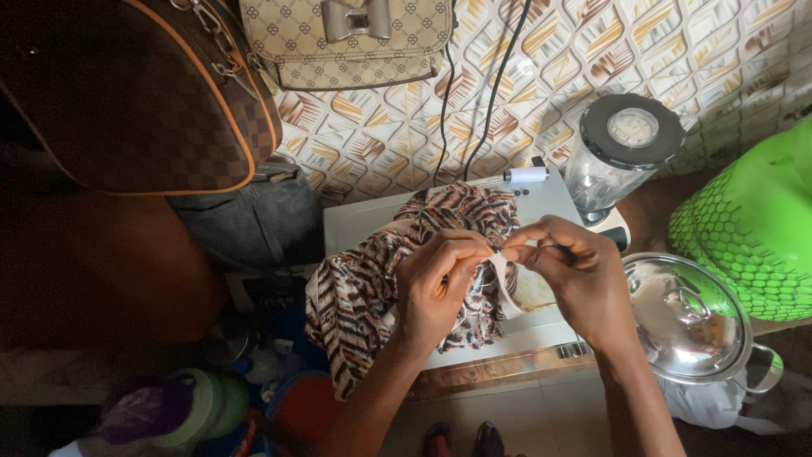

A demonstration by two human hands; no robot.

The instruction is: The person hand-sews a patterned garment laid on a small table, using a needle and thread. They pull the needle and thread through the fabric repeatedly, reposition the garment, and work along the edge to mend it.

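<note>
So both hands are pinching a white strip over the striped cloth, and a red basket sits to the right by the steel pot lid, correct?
Not quite: the basket is green, not red, as the head view shows. The rest holds: the left hand and right hand pinch the white strip over the striped cloth, beside the lid.

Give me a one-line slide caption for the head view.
Both hands, left hand and right hand, pinch a white strip over patterned fabric on a sewing machine.

Light falls brightest on the upper right and centre of the frame, glare glints off the steel pot lid (687, 317) at right, while the left side and lower corners sink into deep, murky shadow.
</note>
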